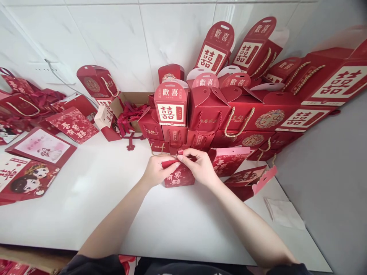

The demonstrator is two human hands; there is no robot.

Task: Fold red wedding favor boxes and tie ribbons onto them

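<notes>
A small red gift box [180, 178] with pale Chinese characters stands upright on the white table, between my two hands. At its top, my right hand [202, 168] pinches a dark red ribbon [180, 152] between thumb and fingers. From the other side, my left hand [157, 170] is closed over the box's top edge, its thumb and fingers pinched on the ribbon too. The fingers hide most of the box's upper part, and how the ribbon runs there cannot be made out.
Stacked red boxes with rope handles [239, 122] rise behind my hands. An open cardboard box [134, 97] holds red ribbons. Flat red cartons [43, 147] lie on the left. Beside my right forearm are an open red box [246, 179] and a white tissue [283, 212].
</notes>
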